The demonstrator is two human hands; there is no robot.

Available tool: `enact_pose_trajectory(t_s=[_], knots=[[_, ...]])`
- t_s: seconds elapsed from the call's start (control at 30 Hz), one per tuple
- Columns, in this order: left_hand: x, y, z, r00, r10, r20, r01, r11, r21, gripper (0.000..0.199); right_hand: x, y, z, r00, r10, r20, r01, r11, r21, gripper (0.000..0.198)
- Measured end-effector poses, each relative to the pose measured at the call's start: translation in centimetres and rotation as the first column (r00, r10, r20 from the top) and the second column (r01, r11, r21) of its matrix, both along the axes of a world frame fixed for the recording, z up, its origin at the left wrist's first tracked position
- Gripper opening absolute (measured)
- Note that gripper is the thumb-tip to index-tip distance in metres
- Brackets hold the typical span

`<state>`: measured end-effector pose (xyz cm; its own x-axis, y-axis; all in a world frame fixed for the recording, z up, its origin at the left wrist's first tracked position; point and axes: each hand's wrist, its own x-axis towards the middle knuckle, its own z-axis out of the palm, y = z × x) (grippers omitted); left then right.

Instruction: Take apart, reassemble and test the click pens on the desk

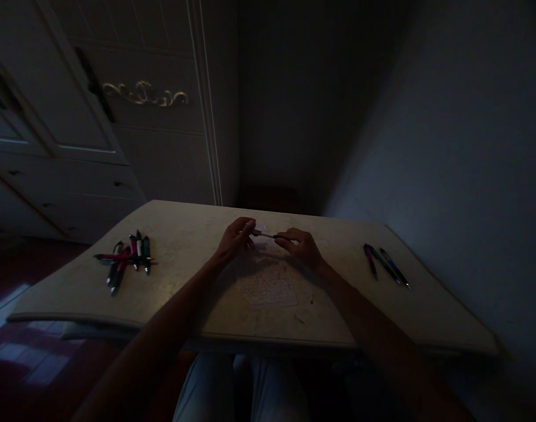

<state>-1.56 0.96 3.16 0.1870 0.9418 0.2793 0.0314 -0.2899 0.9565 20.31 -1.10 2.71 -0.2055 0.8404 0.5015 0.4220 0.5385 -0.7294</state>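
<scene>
Above the far middle of the table, a slim pen (265, 234) is held level between my two hands. My left hand (236, 237) pinches its left end, while my right hand (302, 246) grips the dark right end. Whether the pen is whole or in parts I cannot tell in the dim light. Below the hands lies a sheet of paper (268, 284) covered in scribbled lines. A pile of several pens (126, 255) rests at the table's left, some crossing each other. To the right lie 3 more pens (386, 265), dark with coloured parts.
The pale table (189, 299) has a wall (470, 176) along its right side. A white cabinet (162, 158) with a gold ornament stands behind on the left. Small scraps (299, 319) lie near the front edge, above my legs (246, 387).
</scene>
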Motion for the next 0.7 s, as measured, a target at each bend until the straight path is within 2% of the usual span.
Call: enact_pose_trajectory(t_s=[0.07,0.13,0.23,0.33,0.53,0.7], knots=[[0.08,0.19,-0.1,0.999,-0.038,0.032,0.036,0.998,0.041,0.061,0.07,0.01,0.05,1.0,-0.007,-0.019,0.007,0.999,-0.034,0.018],[0.08,0.32,-0.2,0.998,-0.053,0.019,0.052,0.997,0.054,0.053,0.04,0.01,0.08,0.999,-0.016,-0.028,0.014,0.998,-0.066,0.02],[0.02,0.32,-0.23,0.999,-0.037,-0.027,0.039,0.998,0.054,0.041,-0.17,-0.02,0.07,0.999,-0.016,-0.052,0.01,0.994,-0.108,0.025],[0.07,-0.03,0.02,0.998,-0.008,-0.059,0.011,0.998,0.056,0.04,-0.36,-0.13,0.12,0.998,-0.014,-0.063,0.006,0.991,-0.132,0.027],[0.11,-0.52,0.54,0.972,0.134,-0.193,-0.127,0.991,0.046,0.056,-0.36,-0.35,0.35,0.999,-0.019,0.039,0.02,0.999,-0.037,0.019],[-0.21,-0.06,0.27,0.957,0.219,-0.189,-0.216,0.976,0.034,0.058,-0.27,-0.29,0.29,0.995,0.004,0.097,-0.003,1.0,-0.004,0.017]])
